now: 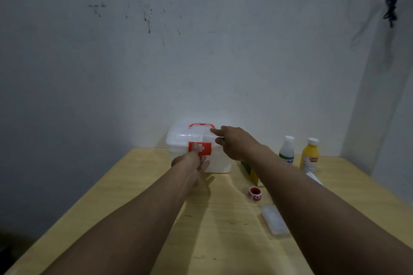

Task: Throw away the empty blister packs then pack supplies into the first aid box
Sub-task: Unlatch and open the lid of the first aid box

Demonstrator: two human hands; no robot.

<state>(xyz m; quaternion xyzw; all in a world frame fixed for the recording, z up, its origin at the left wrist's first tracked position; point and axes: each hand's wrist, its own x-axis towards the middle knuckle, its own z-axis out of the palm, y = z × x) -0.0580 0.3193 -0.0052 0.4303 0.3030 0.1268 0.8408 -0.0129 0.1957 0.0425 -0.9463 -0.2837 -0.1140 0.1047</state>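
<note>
A white translucent first aid box (178, 138) with a red handle and a red cross latch (204, 148) stands shut at the table's far edge. My left hand (193, 161) is at the box's front, one finger on the red latch. My right hand (234, 142) rests with spread fingers on the lid's right side. To the right stand a clear bottle (286, 149) with a white cap and a yellow bottle (309, 155). A red tape roll (255, 193), a clear plastic case (274, 222) and a yellow-green carton (251, 172), partly hidden by my right arm, lie nearer.
The light wooden table (138, 185) stands against a marked white wall. A white packet (314, 178) lies beside the yellow bottle. A black cable (391, 4) hangs at the upper right.
</note>
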